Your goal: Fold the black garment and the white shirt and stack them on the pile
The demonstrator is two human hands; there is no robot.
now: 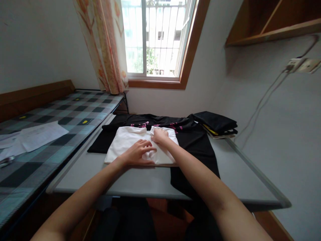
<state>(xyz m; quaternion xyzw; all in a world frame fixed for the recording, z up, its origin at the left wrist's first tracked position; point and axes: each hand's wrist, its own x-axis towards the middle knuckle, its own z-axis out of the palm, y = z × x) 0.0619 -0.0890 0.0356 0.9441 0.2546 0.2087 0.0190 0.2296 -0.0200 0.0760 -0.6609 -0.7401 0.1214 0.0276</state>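
A white folded shirt (125,144) lies flat on a spread-out black T-shirt (195,144) with pink lettering near its far edge. My left hand (140,152) rests on the middle of the white shirt, its fingers apart and thumb stretched toward the near edge. At the shirt's far edge, right of the collar gap, my right hand (159,135) has its fingers curled closed on the white cloth. The fingertips of the right hand are partly hidden by the hand itself. One black sleeve hangs over the table's near edge beneath my right forearm.
The grey table (82,177) carries a pile of dark folded clothes (215,122) at its back right. To the left stands a bed with a checked mattress (62,110) and paper sheets (42,135). A cable (259,107) hangs along the right wall.
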